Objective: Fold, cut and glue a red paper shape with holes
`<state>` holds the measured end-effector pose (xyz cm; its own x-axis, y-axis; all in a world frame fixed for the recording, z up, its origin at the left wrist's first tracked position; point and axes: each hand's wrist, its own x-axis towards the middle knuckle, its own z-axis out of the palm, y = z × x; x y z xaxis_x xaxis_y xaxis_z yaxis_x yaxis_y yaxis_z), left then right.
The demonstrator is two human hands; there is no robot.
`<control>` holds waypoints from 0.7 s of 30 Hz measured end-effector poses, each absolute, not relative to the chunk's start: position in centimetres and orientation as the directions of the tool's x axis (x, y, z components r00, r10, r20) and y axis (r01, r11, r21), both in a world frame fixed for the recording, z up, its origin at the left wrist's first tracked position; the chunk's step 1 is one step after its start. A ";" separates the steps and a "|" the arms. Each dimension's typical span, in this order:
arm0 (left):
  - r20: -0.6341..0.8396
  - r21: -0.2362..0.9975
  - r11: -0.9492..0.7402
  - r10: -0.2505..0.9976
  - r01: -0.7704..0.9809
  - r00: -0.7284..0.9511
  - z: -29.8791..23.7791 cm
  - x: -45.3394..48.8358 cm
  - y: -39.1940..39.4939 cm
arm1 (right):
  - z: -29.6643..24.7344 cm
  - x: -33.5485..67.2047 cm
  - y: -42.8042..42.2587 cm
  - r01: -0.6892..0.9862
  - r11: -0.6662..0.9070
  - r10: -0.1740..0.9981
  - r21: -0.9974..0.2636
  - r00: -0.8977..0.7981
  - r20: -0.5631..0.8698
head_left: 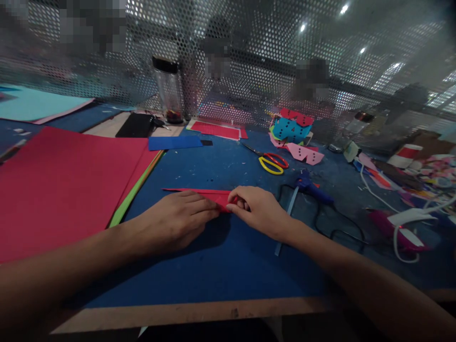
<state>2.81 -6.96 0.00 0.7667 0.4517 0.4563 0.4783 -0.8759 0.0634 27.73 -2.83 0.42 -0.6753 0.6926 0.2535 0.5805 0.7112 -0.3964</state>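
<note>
1. The narrow folded strip of red paper (223, 200) may twist out of line: the left hand (178, 216) lies over its near side, fingers together and fingertips down on it, and uneven pressure there could skew the fold. Whether the left thumb grips underneath, I cannot tell.

2. The right end could crumple or tear, I judge, if the right hand (259, 209) squeezes too hard; its thumb and curled index finger pinch that end.

3. The right wrist crosses a thin light-blue strip (293, 202), so a sideways sweep could drag it. The black cord (345, 230) of the dark-blue glue gun (315, 190) runs just beyond the forearm and might get snagged.

4. The left forearm overlaps the near corner of the stack of large red sheets (78, 175), so pulling that arm back could shift them.

5. The folded paper lies on the blue-topped counter (228, 270), in the middle, between the stack and the glue gun. It looks bright red, long and slim, with a straight far edge tapering to a point at left; a fold line shows along it. The hands hide much of its near side.
</note>
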 end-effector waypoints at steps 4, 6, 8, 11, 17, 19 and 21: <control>0.440 0.036 -0.874 0.449 0.484 0.778 -0.1 2.9 -7.0 | 0.4 27.8 -2.8 0.558 0.756 0.649 -0.341 -0.707 0.282; 0.437 0.020 -0.874 0.444 0.485 0.782 0.0 2.9 -7.0 | 0.3 27.9 -2.8 0.549 0.767 0.636 -0.332 -0.717 0.285; 0.432 0.009 -0.873 0.443 0.487 0.786 0.0 2.8 -7.0 | 0.3 27.9 -2.9 0.545 0.773 0.629 -0.325 -0.724 0.283; 0.427 -0.001 -0.877 0.434 0.481 0.793 0.1 2.8 -7.0 | 0.3 27.9 -2.9 0.549 0.776 0.627 -0.311 -0.728 0.277; 0.435 -0.024 -0.877 0.423 0.480 0.795 0.0 3.0 -6.9 | 0.2 28.0 -2.9 0.549 0.786 0.615 -0.285 -0.741 0.270; 0.436 -0.020 -0.876 0.425 0.481 0.793 0.0 3.0 -6.9 | 0.2 28.0 -2.9 0.549 0.787 0.613 -0.281 -0.743 0.267; 0.437 -0.018 -0.873 0.431 0.487 0.790 0.1 3.0 -6.9 | 0.2 28.0 -2.9 0.547 0.789 0.611 -0.279 -0.744 0.270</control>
<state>3.03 -6.91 0.10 0.7896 0.4311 0.4366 0.4866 -0.8734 -0.0176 27.99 -2.88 0.18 -0.7443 0.6109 0.2699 0.5469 0.7895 -0.2786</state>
